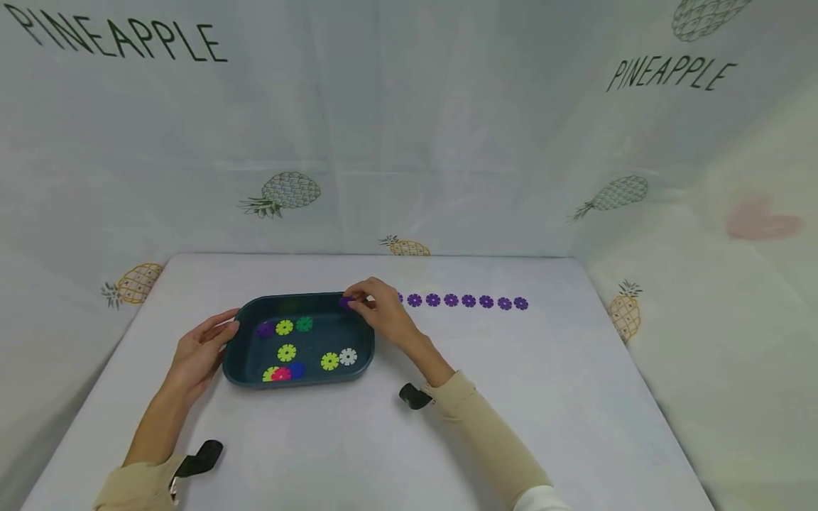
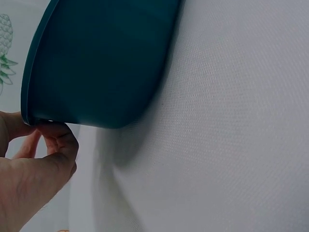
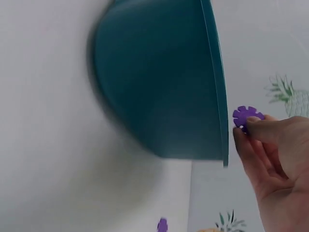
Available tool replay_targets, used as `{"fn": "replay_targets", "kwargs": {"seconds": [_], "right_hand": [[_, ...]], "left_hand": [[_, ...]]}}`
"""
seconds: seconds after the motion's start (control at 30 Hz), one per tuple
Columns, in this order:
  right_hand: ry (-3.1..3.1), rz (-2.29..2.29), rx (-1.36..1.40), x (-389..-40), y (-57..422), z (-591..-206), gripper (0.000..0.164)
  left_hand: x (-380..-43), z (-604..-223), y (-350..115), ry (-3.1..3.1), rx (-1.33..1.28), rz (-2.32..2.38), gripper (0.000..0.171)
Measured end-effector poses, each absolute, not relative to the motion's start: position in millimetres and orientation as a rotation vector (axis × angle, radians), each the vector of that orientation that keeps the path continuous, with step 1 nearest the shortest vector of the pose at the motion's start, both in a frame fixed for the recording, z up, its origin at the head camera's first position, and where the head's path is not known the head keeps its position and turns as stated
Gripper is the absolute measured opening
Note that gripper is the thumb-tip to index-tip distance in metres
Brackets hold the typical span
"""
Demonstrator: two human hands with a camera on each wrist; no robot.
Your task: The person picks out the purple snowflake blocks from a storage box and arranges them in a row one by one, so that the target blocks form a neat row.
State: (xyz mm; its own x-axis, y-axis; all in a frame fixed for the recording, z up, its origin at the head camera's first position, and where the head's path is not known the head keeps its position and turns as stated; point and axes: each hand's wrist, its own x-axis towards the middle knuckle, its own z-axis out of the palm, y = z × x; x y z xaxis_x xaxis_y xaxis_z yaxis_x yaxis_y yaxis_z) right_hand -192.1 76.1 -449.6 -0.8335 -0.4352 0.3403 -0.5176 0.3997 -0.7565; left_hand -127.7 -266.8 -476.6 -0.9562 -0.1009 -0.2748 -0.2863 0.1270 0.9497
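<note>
My left hand (image 1: 199,353) grips the left rim of a dark teal tray (image 1: 300,384), thumb on the rim and fingers below it in the left wrist view. Between thumb and fingers, my right hand (image 1: 381,312) pinches a purple snowflake disc (image 3: 246,117) just above the tray's right rim. Inside the tray lie several notched discs: a purple disc (image 1: 265,328), a green disc (image 1: 304,323), a white disc (image 1: 348,356), a pink disc (image 1: 281,374), a blue disc (image 1: 297,370) and several yellow ones, such as the yellow disc (image 1: 287,353).
A row of several purple discs (image 1: 451,300) runs rightward along the back of the white table (image 1: 511,397), starting behind my right hand. A pineapple-print curtain (image 1: 447,142) hangs behind the table. Black wrist-camera mounts (image 1: 203,458) stick out from both sleeves.
</note>
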Motion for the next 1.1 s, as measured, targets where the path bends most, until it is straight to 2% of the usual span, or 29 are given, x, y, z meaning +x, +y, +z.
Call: {"fn": "replay_targets", "kwargs": {"seconds": [0.3,1.1], "right_hand": [[-2.457,1.372,0.721,-198,106,-451,0.016],[-2.424,1.405,0.45,-203,200,-464,0.019]], "left_hand": [[-129,-480,-268,2.241,-0.395,1.94,0.063],[-130,-479,-265,2.212,-0.456,1.949,0.064]]}}
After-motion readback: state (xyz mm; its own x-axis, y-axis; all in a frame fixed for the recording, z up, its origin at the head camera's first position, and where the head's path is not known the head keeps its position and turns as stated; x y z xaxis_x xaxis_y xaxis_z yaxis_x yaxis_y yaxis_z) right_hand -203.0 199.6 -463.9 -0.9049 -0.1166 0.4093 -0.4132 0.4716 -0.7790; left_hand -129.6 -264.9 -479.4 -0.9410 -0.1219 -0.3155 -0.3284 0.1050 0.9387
